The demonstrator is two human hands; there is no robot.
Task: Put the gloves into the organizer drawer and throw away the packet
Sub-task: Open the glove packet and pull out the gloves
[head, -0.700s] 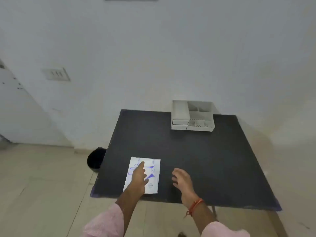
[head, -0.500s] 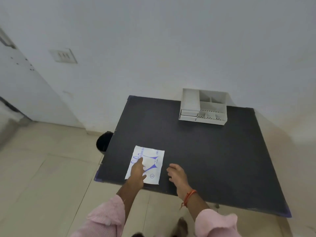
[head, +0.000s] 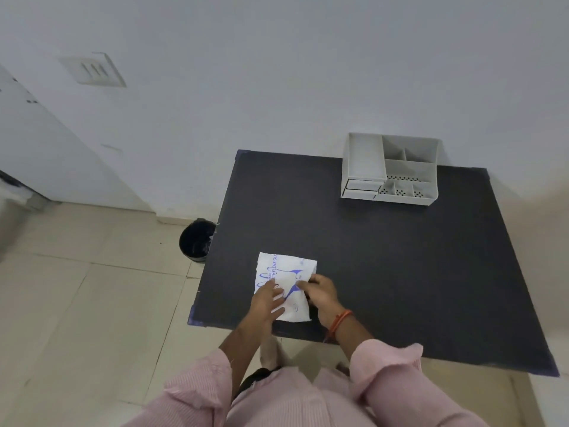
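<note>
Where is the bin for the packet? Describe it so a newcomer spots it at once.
Start at the black table that stands against the white wall, then look down at the tiled floor along its left edge. There, about halfway along that edge, stands the bin: small, round, open-topped and black. It is the only thing standing on the floor there; the grey organizer sits up on the table.

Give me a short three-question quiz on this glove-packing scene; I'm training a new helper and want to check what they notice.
1. True or false: both hands touch the packet.
2. Where is the bin? A) on the table B) on the floor by the table's left edge C) beside the organizer
3. Fill in: the organizer stands at the table's ____ edge, by the wall.

Key: 1 true, the left hand and right hand both rest on it. 2 B. 3 far.
</note>
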